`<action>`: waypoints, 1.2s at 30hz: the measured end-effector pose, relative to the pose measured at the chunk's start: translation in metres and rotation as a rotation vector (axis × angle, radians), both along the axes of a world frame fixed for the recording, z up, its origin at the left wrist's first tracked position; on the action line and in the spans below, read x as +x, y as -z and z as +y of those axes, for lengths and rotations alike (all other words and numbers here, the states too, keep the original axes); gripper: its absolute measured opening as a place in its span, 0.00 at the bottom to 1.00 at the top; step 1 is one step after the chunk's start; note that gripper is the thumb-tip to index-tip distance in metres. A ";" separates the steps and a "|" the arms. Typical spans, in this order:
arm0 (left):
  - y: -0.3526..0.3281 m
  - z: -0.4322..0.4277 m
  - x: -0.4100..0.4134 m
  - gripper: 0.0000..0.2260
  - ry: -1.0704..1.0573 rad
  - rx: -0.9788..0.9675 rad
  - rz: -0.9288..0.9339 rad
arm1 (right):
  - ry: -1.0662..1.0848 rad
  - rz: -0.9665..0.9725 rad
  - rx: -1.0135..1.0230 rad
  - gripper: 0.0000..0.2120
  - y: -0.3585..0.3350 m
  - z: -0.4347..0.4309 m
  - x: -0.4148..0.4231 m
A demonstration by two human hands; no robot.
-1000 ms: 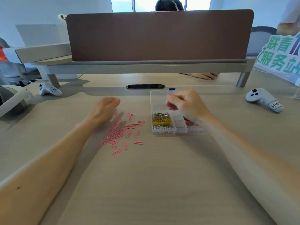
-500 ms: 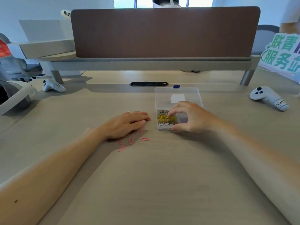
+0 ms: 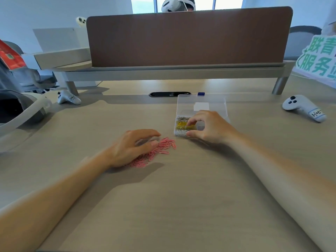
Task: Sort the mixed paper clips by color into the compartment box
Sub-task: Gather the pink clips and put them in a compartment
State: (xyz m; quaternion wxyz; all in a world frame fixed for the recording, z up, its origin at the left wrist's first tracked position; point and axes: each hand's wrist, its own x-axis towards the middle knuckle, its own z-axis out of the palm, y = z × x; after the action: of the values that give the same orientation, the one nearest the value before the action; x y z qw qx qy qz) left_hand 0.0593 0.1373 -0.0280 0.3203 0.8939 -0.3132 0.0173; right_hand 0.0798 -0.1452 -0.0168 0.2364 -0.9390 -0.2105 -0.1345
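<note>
Left hand (image 3: 131,148), fingers loosely curved, rests on pink paper clips (image 3: 163,146) on the worktop (image 3: 181,197); right hand (image 3: 209,128) grips the clear compartment box (image 3: 187,104) just right.

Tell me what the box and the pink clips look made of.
Box: clear, glossy plastic by the look of it; the desk shows through its open lid. Pink clips: thin bent wire with a smooth pink coat, probably paint or vinyl over metal, though the core cannot be seen.
</note>
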 end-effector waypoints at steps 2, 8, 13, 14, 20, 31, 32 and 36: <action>0.003 0.010 -0.010 0.37 -0.022 0.183 -0.016 | -0.003 -0.002 -0.007 0.14 0.002 0.001 0.001; 0.006 -0.015 -0.028 0.32 0.042 0.395 -0.090 | -0.007 -0.095 0.230 0.04 -0.004 0.007 -0.003; 0.007 -0.046 -0.026 0.29 0.094 0.364 -0.091 | 0.053 -0.118 0.264 0.04 -0.009 -0.016 -0.013; 0.006 -0.052 -0.025 0.28 0.105 0.365 -0.097 | 0.064 -0.123 0.266 0.04 -0.010 -0.022 -0.015; 0.004 -0.092 -0.020 0.23 0.216 0.320 -0.110 | 0.115 -0.146 0.257 0.07 -0.009 -0.052 -0.030; 0.002 -0.159 -0.004 0.14 0.353 0.038 -0.217 | 0.087 0.039 0.135 0.03 -0.007 -0.081 -0.052; 0.001 -0.157 -0.002 0.15 0.322 -0.013 -0.233 | 0.088 0.081 0.105 0.02 -0.007 -0.083 -0.053; -0.025 -0.140 0.005 0.22 0.180 -0.055 -0.195 | 0.108 0.199 0.022 0.09 -0.010 -0.088 -0.054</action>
State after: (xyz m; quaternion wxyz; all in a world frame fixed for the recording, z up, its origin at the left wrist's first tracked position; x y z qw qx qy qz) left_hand 0.0647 -0.0023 -0.0033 0.3129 0.8472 -0.4210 0.0837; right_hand 0.0256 -0.2330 -0.0065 0.2591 -0.9550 -0.1334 -0.0555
